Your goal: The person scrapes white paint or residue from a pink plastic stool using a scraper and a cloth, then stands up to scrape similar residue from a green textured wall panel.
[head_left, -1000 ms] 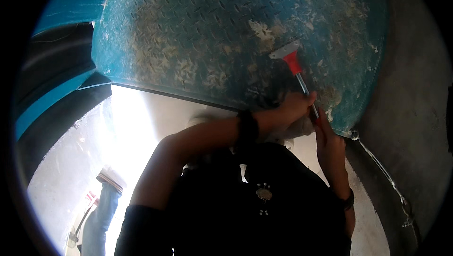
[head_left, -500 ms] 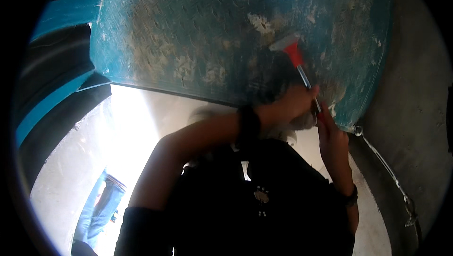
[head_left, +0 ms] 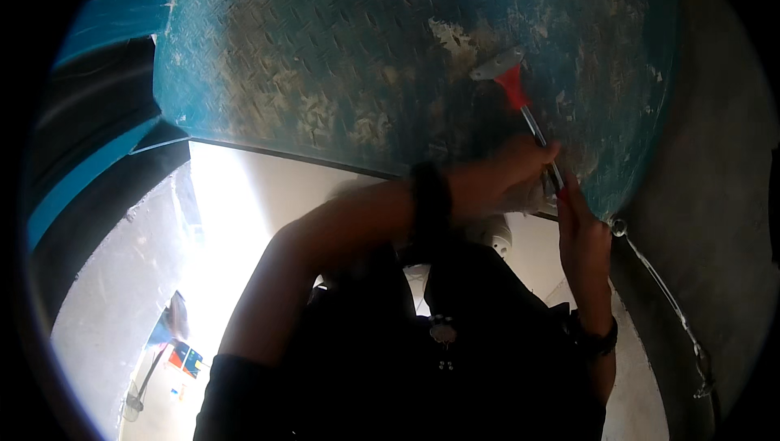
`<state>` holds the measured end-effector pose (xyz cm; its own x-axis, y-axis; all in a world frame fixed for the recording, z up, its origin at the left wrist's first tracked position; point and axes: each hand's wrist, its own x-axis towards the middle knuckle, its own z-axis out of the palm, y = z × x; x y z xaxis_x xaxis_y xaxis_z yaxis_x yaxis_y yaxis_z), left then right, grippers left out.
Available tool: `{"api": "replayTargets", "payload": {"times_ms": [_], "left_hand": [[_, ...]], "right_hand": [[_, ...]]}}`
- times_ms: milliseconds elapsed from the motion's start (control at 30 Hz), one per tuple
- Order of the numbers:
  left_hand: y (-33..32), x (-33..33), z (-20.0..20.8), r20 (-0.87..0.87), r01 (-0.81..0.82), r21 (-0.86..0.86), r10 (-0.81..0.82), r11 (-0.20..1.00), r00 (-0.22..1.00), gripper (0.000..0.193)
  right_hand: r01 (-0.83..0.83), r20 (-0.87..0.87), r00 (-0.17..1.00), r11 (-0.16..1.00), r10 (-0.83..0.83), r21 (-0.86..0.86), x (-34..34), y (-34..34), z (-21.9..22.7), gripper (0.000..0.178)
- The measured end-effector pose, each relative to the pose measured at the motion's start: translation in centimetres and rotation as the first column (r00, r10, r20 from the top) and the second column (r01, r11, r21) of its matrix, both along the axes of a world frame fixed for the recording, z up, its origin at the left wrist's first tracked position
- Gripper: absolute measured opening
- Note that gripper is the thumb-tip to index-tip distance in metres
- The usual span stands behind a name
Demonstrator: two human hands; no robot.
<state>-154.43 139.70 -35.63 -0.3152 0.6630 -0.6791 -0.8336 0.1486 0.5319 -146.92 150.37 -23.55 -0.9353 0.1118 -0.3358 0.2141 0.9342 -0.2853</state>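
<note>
Left hand (head_left: 520, 161) clasps the scraper (head_left: 517, 93) by its shaft, right hand (head_left: 585, 234) curls round the lower handle, blade over the scuffed blue plate (head_left: 349, 43), near a pale patch (head_left: 452, 36)!

We've got curved blue bars (head_left: 118, 18), plus a red-and-blue thing (head_left: 185, 360) near the pale floor (head_left: 175, 417)'s left edge. Shiny cable (head_left: 666, 295) by the grey wall (head_left: 731, 156) too.

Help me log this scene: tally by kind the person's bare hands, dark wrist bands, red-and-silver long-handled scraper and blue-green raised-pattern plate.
Bare hands: 2 (left hand, right hand)
Dark wrist bands: 2 (left wrist band, right wrist band)
Red-and-silver long-handled scraper: 1
Blue-green raised-pattern plate: 1
Total: 6
</note>
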Motion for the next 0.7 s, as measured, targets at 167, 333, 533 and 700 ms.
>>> {"api": "replayTargets", "payload": {"times_ms": [167,333,533,700], "left_hand": [[-0.6,-0.3,0.7,-0.215,0.16,-0.196,-0.202,0.967,0.955,0.047],[-0.6,-0.7,1.0,0.319,-0.294,0.089,0.253,0.951,0.913,0.049],[-1.5,-1.8,1.0,-0.212,0.127,-0.107,-0.147,0.986,0.966,0.046],[-1.4,-1.5,1.0,0.01,-0.221,0.059,0.221,0.973,0.975,0.054]], "right_hand": [[0.08,0.136,0.988,0.996,-0.075,-0.036,0.5,-0.9,-0.3,0.034],[0.01,0.009,1.0,1.0,-0.01,0.016,0.1,-1.5,-1.0,0.036],[-0.002,-0.062,0.998,1.0,0.003,0.011,-1.1,-2.4,-0.3,0.036],[0.059,0.088,0.994,0.996,-0.065,0.068,-1.6,-2.1,0.7,0.037]]}}
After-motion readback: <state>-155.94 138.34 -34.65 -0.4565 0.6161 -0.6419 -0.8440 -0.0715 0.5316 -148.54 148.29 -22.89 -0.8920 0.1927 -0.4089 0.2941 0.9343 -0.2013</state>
